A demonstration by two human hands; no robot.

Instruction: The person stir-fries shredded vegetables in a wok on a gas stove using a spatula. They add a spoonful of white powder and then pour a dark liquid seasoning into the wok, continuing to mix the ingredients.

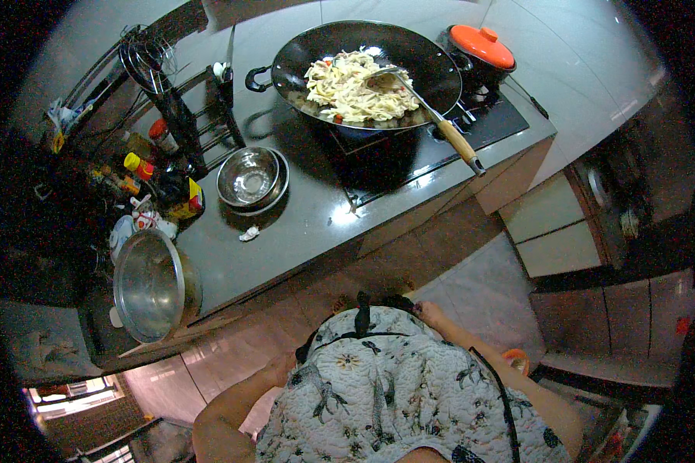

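Note:
Both my arms hang at my sides. My right hand [430, 313] is low beside the patterned white garment [376, 382], its fingers curled near something dark at the hem; whether it grips anything is unclear. The garment partly covers my left hand [284, 366], and its fingers do not show. On the counter before me, a black wok [428, 55] sits on a black glass cooktop [498, 122]. Pale sliced or shredded food [347, 87] with red bits fills its middle. A metal spatula [456, 139] with a wooden handle rests in the food, its handle reaching over the wok's rim.
A dark pot [475, 66] with an orange lid stands behind the wok. Stacked steel bowls [249, 176] and a crumpled white scrap [249, 233] lie left of the cooktop. A large metal basin [150, 286] tilts at the counter's left end, near several bottles [139, 166] and a rack [208, 113].

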